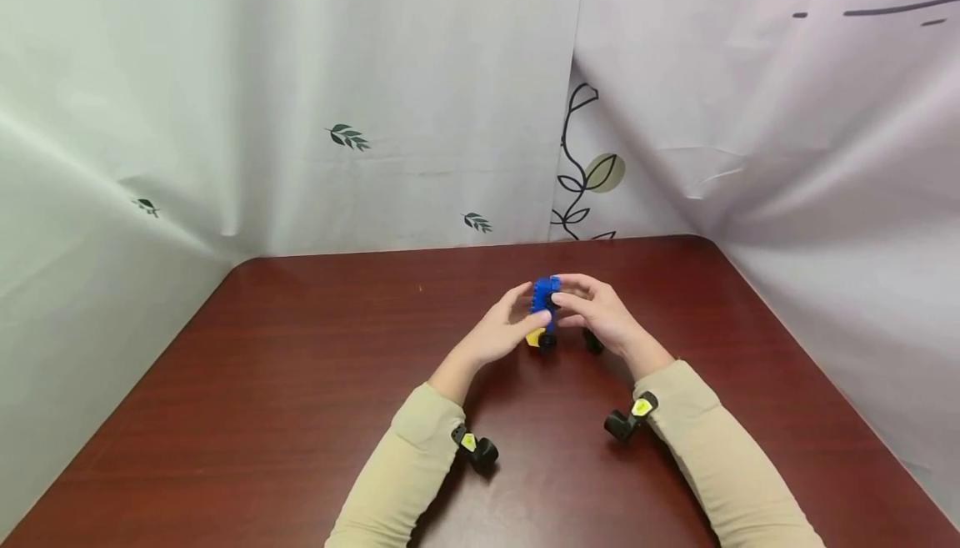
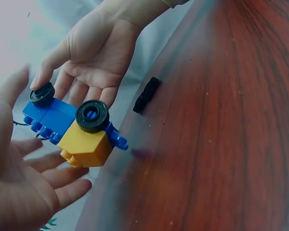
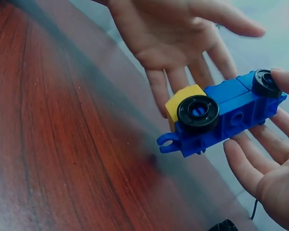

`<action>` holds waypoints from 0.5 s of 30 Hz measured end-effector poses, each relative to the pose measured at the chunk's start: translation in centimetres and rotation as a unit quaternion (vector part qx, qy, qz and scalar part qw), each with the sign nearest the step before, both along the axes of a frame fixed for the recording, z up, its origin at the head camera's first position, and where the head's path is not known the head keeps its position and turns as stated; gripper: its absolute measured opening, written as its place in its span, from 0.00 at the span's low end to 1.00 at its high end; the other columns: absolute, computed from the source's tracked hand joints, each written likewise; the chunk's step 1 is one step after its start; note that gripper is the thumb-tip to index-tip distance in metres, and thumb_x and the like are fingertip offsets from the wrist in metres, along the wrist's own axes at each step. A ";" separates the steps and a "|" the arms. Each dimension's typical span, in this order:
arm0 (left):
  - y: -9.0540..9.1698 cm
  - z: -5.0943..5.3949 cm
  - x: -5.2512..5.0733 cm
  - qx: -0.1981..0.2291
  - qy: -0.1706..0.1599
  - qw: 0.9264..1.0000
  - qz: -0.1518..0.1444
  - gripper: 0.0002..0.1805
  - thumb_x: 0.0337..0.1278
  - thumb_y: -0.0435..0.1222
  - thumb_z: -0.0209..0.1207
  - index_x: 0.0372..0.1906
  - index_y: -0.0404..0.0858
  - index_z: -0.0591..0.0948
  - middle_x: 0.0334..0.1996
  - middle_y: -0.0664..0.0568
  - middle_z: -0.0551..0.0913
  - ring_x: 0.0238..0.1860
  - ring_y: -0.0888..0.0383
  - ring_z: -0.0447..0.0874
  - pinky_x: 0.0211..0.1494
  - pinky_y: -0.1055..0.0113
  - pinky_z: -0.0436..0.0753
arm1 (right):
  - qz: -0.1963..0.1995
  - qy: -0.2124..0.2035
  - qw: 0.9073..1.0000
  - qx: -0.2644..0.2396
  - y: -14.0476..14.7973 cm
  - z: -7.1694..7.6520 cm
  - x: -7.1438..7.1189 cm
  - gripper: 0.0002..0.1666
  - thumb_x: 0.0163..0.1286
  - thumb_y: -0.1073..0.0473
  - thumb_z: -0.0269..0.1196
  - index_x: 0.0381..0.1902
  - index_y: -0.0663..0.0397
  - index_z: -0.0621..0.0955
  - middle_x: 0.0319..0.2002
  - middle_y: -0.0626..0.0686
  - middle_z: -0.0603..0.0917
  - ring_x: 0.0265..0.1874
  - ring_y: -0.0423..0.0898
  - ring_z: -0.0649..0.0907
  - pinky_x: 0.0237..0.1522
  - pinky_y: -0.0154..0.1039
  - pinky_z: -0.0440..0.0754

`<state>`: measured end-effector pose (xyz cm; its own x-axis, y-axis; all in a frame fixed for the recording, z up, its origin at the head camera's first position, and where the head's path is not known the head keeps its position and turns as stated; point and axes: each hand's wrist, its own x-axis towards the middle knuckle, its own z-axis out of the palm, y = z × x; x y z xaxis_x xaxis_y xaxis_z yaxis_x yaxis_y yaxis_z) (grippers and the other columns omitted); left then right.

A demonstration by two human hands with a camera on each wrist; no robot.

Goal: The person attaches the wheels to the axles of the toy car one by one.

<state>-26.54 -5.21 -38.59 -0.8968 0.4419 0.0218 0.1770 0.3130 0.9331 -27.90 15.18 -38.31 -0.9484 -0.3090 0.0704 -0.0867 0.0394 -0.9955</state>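
Note:
A toy vehicle of blue blocks with a yellow block and black wheels (image 1: 545,302) is up between the two hands. My right hand (image 1: 603,314) grips its blue end, the thumb on a black wheel (image 3: 266,83) and the fingers around the far side. Spread fingers of my left hand (image 1: 495,331) lie beside and behind the yellow block (image 2: 87,146), the thumb standing away; whether they touch it I cannot tell. A blue hook-shaped piece (image 3: 169,143) sticks out at the yellow end.
A small black piece (image 2: 147,95) lies on the dark red table (image 1: 300,381), close to my right hand. Behind the table hangs a pale curtain (image 1: 420,98) with leaf drawings. Each sleeve carries a black wrist camera.

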 end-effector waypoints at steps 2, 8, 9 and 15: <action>0.1 0.1 -0.2 0.004 -0.018 0.999 0.031 0.38 0.64 0.56 0.50 0.73 0.43 0.57 0.68 0.46 0.66 0.66 0.48 0.68 0.66 0.51 0.70 | -0.002 0.017 1.000 0.004 -0.1 0.1 0.0 0.31 0.66 0.54 0.62 0.63 0.60 0.69 0.56 0.62 0.77 0.40 0.42 0.84 0.48 0.52 0.82; 0.2 0.1 -0.6 0.042 -0.104 0.990 0.091 0.40 0.62 0.63 0.45 0.68 0.37 0.65 0.62 0.41 0.72 0.58 0.43 0.77 0.60 0.52 0.77 | 0.000 0.048 0.999 0.019 -0.2 0.2 0.1 0.30 0.64 0.54 0.64 0.62 0.57 0.71 0.57 0.64 0.77 0.42 0.43 0.84 0.49 0.54 0.81; 0.2 0.1 -0.6 0.047 -0.116 0.988 0.096 0.42 0.61 0.63 0.46 0.68 0.36 0.65 0.62 0.41 0.72 0.58 0.43 0.77 0.59 0.52 0.77 | 0.001 0.052 0.998 0.023 -0.2 0.2 0.1 0.30 0.64 0.55 0.64 0.62 0.57 0.71 0.57 0.64 0.77 0.42 0.43 0.84 0.49 0.53 0.81; 0.1 0.1 -0.4 0.085 -0.169 0.977 0.103 0.47 0.55 0.66 0.50 0.69 0.36 0.62 0.61 0.40 0.72 0.56 0.43 0.78 0.59 0.51 0.77 | 0.012 0.071 0.997 0.029 -0.3 0.3 0.3 0.30 0.63 0.58 0.65 0.62 0.57 0.71 0.57 0.63 0.77 0.49 0.43 0.82 0.47 0.44 0.83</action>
<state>-26.91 -5.14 -38.53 -0.9351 0.2665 -0.2335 -0.2004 0.1456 0.9688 -27.58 14.84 -38.03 -0.9228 -0.3385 0.1842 -0.2276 0.0928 -0.9693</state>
